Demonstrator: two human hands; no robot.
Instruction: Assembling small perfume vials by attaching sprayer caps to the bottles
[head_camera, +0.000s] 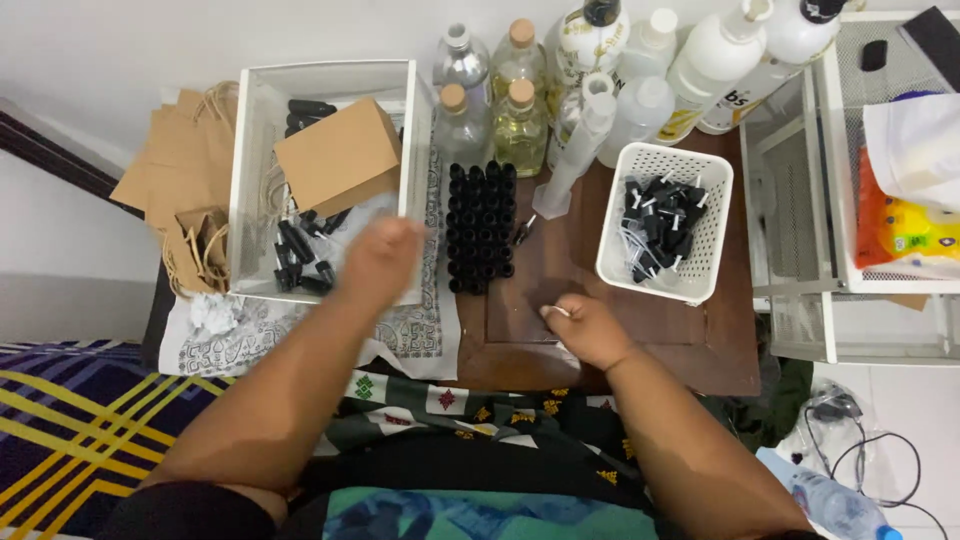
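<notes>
Small black vials (300, 248) lie loose on their sides in the white bin (322, 72), beside a brown cardboard box (338, 156). More black vials (480, 228) stand upright in a tight block on the surface, just right of the bin.

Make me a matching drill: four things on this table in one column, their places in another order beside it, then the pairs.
1. brown box
2. black caps
3. block of small black bottles
4. right hand

A. on the bare wood of the table, near its front edge
B. in the white perforated basket
C. in the clear bin on the left
D. standing between the bin and the basket

Pairs: 1-C, 2-B, 3-D, 4-A
</notes>
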